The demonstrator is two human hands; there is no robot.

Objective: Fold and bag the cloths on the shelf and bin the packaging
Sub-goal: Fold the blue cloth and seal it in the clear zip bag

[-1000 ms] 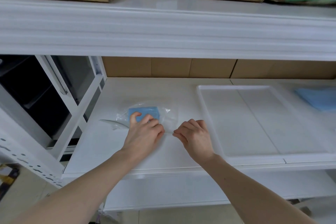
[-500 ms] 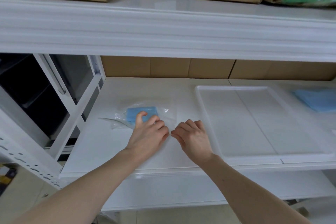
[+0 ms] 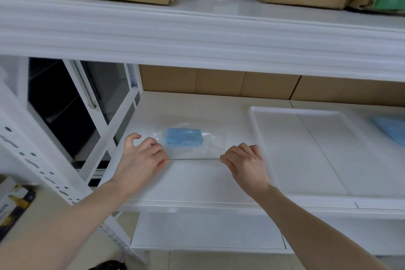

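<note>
White shelf board (image 3: 192, 182) carries both hands at its front. The left hand (image 3: 140, 160) and the right hand (image 3: 245, 165) each pinch an end of the near edge of a clear plastic bag (image 3: 210, 149), pulled taut between them. Inside it, farther back, lies a folded blue cloth (image 3: 183, 140). To the right sit a white tray (image 3: 306, 153) and another blue cloth (image 3: 392, 130). Cardboard boxes (image 3: 219, 82) line the back.

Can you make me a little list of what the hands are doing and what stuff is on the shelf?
left hand: pinches the left end of the bag's near edge
right hand: pinches the right end of that edge
bag: clear plastic, lying on the shelf
folded cloth: blue, inside the bag
tray: white, right of the bag
another cloth: blue, far right
</note>
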